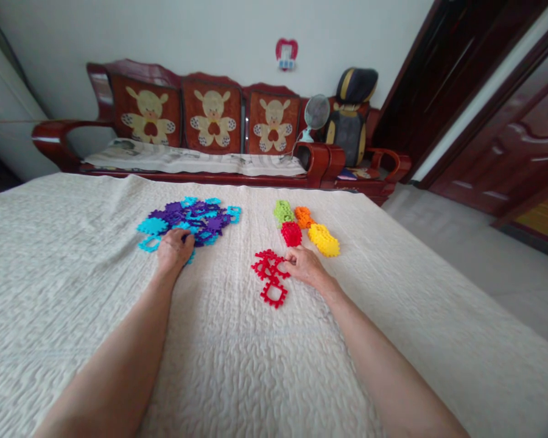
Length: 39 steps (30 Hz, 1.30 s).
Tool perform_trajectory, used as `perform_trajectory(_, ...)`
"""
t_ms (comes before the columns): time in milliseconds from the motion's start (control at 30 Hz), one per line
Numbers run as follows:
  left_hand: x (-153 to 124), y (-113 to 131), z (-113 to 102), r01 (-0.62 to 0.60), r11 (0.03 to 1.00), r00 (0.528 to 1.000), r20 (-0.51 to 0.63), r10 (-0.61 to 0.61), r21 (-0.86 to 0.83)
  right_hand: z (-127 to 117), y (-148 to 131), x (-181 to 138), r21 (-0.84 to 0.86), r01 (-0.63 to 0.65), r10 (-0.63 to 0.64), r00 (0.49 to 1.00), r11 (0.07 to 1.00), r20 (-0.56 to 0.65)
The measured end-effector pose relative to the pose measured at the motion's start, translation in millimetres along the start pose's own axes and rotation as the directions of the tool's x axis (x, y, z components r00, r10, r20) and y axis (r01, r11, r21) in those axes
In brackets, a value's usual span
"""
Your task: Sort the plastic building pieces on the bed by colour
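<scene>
A heap of purple and cyan interlocking plastic tiles (192, 220) lies on the quilted cream cover (237, 365). My left hand (174, 250) rests curled at the heap's near edge, fingers closed on pieces I cannot make out. To the right lie several loose red square tiles (270, 278). My right hand (305, 265) pinches the edge of one red tile. Just beyond it sit a built red cube (291, 233), a green stack (284, 212), an orange stack (304, 217) and a yellow stack (324, 239).
A dark red wooden sofa (201, 128) with bear-print cushions stands behind the covered surface. A small fan (316, 114) and a backpack-like seat pad (351, 115) sit at its right end. Dark wooden doors (497, 121) stand at right, grey floor below them.
</scene>
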<state>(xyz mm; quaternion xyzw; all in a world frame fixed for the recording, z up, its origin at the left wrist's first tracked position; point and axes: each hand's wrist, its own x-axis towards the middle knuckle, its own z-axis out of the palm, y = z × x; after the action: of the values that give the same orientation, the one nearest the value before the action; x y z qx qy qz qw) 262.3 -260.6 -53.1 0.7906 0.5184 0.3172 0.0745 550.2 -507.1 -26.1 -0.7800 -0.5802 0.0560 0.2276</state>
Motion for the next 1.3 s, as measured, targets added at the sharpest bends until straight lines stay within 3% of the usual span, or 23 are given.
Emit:
perform_trajectory(200, 1.7, -2.5, 3.6, 0.024, 1.000, 1.000, -0.004, -0.024, -0.007, -12.9, 12.8, -3.6, 0.251, -0.062, 0.086, 0.993, 0.966, -0.084)
perform_trajectory(333, 1.8, -3.7, 3.9, 0.013, 1.000, 1.000, -0.004, -0.013, 0.000, -27.8, 24.8, -11.8, 0.165, 0.071, -0.030, 0.969, 0.984, -0.244)
perform_trajectory(433, 1.4, -3.1, 2.7, 0.004, 1.000, 1.000, 0.005, -0.004, 0.000, -33.5, 33.7, -23.6, 0.038, 0.154, -0.149, 0.983, 0.987, -0.105)
perform_trajectory(567, 1.0, -1.4, 1.2, -0.012, 1.000, 1.000, 0.007, 0.012, -0.007, -36.7, 40.8, -35.4, 0.052, 0.111, -0.115, 0.989, 0.992, 0.097)
perform_trajectory(700, 1.3, -0.9, 1.4, 0.020, 1.000, 1.000, -0.003, -0.020, 0.007, -31.6, 30.5, -33.7, 0.048, 0.032, -0.036, 0.996, 0.998, 0.078)
perform_trajectory(867, 2.7, -2.6, 2.7, 0.036, 0.999, 0.999, 0.007, -0.036, 0.009, -16.1, 12.8, -24.4, -0.104, 0.012, -0.012, 1.000, 0.995, -0.001)
perform_trajectory(967, 2.5, -2.1, 1.8, 0.036, 0.999, 0.999, 0.016, -0.036, 0.015, -11.8, 12.2, -15.7, -0.076, -0.039, 0.038, 0.999, 0.996, -0.010)
perform_trajectory(1067, 1.4, 0.3, -0.8, 0.025, 0.999, 0.999, 0.027, -0.026, 0.025, -9.3, 15.1, -0.3, 0.047, -0.100, 0.105, 0.986, 0.994, -0.131)
perform_trajectory(1200, 0.5, 3.2, -3.9, 0.023, 0.999, 0.999, 0.046, -0.024, 0.035, -1.8, 14.8, 23.6, 0.146, -0.139, 0.185, 0.905, 0.980, -0.384)
perform_trajectory(1300, 0.9, 2.1, -3.6, 0.029, 0.999, 0.998, 0.055, -0.031, 0.037, 6.6, 11.9, 33.8, 0.147, -0.142, 0.195, 0.860, 0.979, -0.472)
